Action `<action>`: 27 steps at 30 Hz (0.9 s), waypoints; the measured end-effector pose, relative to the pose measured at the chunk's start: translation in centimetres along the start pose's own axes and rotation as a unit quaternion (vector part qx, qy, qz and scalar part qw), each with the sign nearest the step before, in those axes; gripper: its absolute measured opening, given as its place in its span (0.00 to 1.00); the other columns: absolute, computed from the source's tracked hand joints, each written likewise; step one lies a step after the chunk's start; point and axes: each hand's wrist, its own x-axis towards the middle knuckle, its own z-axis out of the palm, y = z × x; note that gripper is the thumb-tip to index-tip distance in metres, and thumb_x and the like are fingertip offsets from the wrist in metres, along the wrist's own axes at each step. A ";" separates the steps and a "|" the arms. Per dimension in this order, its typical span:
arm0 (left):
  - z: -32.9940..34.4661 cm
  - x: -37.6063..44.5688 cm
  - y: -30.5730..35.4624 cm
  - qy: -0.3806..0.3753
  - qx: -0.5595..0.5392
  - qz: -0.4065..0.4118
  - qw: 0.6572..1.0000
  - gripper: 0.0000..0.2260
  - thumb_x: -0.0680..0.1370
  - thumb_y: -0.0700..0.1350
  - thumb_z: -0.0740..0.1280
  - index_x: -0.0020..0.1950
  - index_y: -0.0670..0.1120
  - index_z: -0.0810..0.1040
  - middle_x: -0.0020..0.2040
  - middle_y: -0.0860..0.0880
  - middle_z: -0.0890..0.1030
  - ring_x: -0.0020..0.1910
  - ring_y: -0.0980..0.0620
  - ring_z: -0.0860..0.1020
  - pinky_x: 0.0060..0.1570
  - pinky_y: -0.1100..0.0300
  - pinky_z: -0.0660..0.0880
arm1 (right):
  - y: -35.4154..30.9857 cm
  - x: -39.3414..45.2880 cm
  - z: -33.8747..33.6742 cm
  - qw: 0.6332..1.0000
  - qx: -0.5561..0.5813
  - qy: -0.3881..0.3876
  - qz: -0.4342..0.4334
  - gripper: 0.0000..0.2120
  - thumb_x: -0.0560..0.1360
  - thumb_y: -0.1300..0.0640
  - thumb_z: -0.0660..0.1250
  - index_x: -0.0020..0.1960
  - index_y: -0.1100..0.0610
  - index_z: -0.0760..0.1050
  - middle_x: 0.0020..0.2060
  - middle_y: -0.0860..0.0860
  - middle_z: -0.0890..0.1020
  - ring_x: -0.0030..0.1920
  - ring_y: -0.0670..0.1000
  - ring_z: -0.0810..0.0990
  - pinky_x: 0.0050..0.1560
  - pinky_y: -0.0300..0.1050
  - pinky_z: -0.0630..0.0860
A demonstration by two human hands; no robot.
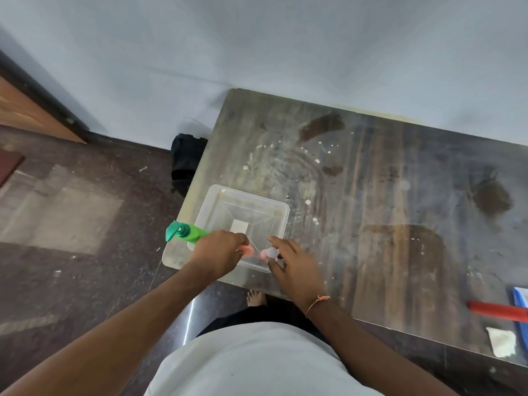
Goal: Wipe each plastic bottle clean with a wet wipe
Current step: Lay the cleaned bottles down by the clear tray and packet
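Down at the near left corner of the worn, stained wooden table [371, 195] sat a clear square plastic tub [217, 201], and both hands worked over its near edge. A green plastic pump bottle with a teal dispenser head [185, 232] lay tilted across the tub's left rim, its head sticking out past the left side of the tub and its body running under the left hand [218, 252]. That hand was curled, knuckles up, over the tub's near left part; a small pinkish piece [246, 250] showed at its fingertips, blurred, and I cannot tell whether it was pinched there or only lying beneath them, nor whether the hand gripped the bottle. The right hand [294, 264] hovered over the tub's near right corner, fingers bent around a small pale round-capped bottle with a pink tinge [270, 253], holding it just above the rim. A white rectangular patch [239, 226] showed at the middle of the tub's floor.

Far to the right of the tub, at the table's near right edge, lay a red bar-shaped object [497, 310] against a blue one [520, 304], with a crumpled whitish wipe [501, 341] just nearer than them. Behind the tub's left side, on the floor against the wall, stood a black bag [185, 158].
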 end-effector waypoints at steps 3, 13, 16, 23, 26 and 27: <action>0.5 0.1 -0.5 -0.003 0.000 0.000 1.000 0.12 0.81 0.55 0.66 0.63 0.58 0.80 0.54 0.53 0.86 0.53 0.47 0.83 0.44 0.54 0.78 | -0.1 0.5 0.9 1.000 0.004 -0.016 -0.006 0.22 0.84 0.47 0.68 0.77 0.49 0.73 0.66 0.48 0.80 0.57 0.51 0.83 0.56 0.48 0.81; 2.1 0.0 -1.6 0.007 -0.013 0.014 1.000 0.12 0.81 0.54 0.67 0.63 0.57 0.81 0.55 0.54 0.86 0.54 0.48 0.84 0.43 0.56 0.74 | -0.6 1.3 2.4 0.998 -0.017 -0.053 0.001 0.22 0.86 0.46 0.64 0.79 0.50 0.71 0.68 0.50 0.80 0.62 0.54 0.82 0.59 0.50 0.79; 2.5 0.1 -2.0 0.010 -0.018 0.011 1.000 0.12 0.80 0.55 0.68 0.63 0.57 0.81 0.55 0.54 0.86 0.54 0.49 0.84 0.45 0.55 0.77 | -0.5 1.5 2.9 0.998 -0.028 -0.060 0.004 0.23 0.86 0.46 0.64 0.79 0.49 0.70 0.69 0.49 0.79 0.62 0.53 0.82 0.58 0.50 0.79; 3.1 0.2 -2.4 0.006 -0.025 0.010 1.000 0.13 0.80 0.53 0.68 0.64 0.57 0.81 0.55 0.53 0.86 0.54 0.49 0.84 0.44 0.56 0.76 | -0.5 1.9 3.9 0.997 -0.025 -0.067 0.006 0.23 0.85 0.48 0.65 0.79 0.51 0.71 0.69 0.50 0.80 0.61 0.54 0.82 0.58 0.51 0.80; 3.3 0.3 -2.5 -0.004 -0.028 0.003 1.000 0.13 0.80 0.53 0.67 0.65 0.57 0.80 0.56 0.53 0.85 0.55 0.49 0.83 0.46 0.55 0.77 | -0.6 1.9 4.3 0.997 -0.024 -0.068 0.004 0.23 0.85 0.48 0.65 0.79 0.50 0.72 0.68 0.49 0.80 0.59 0.54 0.83 0.55 0.52 0.82; 3.3 0.2 -2.6 -0.008 -0.030 0.000 1.000 0.13 0.80 0.53 0.67 0.65 0.57 0.80 0.57 0.53 0.85 0.55 0.48 0.83 0.47 0.55 0.77 | -0.6 2.0 4.4 0.997 -0.023 -0.068 0.004 0.23 0.85 0.48 0.65 0.79 0.50 0.72 0.68 0.49 0.80 0.58 0.54 0.84 0.54 0.53 0.82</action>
